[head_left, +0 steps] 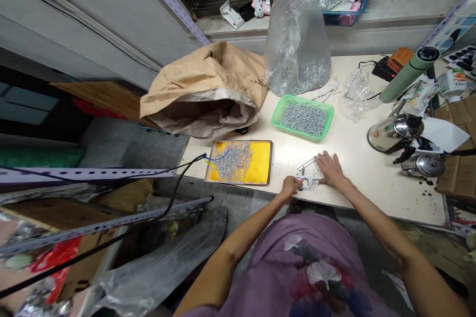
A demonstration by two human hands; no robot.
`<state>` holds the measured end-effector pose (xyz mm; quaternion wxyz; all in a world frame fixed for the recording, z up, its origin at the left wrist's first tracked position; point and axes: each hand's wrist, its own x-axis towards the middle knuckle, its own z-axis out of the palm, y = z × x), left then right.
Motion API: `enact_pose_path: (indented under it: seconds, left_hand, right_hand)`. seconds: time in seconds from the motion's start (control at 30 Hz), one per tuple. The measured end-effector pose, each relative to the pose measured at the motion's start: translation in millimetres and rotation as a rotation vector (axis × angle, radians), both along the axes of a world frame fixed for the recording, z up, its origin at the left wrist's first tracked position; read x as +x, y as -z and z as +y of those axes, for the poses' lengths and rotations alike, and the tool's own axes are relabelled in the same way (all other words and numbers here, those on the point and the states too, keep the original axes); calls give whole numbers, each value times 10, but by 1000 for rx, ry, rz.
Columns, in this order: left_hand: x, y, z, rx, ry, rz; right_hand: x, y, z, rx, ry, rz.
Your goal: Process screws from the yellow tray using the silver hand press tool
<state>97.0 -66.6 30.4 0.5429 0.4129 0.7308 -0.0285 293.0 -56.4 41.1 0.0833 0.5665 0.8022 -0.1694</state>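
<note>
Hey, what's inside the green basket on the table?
The green basket holds many small silvery metal pieces. Only the top ones show; whatever lies beneath them is covered.

A mauve cloth top carries a large floral print in white, slate blue and crimson; the left hand and right hand are bare

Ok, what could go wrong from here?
The left hand and right hand are close around the metal fixture, so either might get pinched under its angled bar. The yellow tray of loose metal pieces sits by the near edge of the table; a knock could spill them.
</note>
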Motion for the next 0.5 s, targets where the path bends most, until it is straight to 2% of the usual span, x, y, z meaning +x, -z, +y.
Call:
enact_pose_path:
  seconds: [0.2,0.3,0.4,0.5]
  left_hand:
    - [0,20,-44,8,-17,16]
    - [-26,2,-120,57,34,56]
    - [-19,-19,-194,341,224,123]
    - [97,-1,-171,682,545,123]
  right_hand:
    - [-58,-19,-5,11,11,-17]
    - [-92,-40,-36,14,16,-34]
    - [-113,-50,-68,31,26,-26]
    - [-123,-62,-97,47,42,-17]
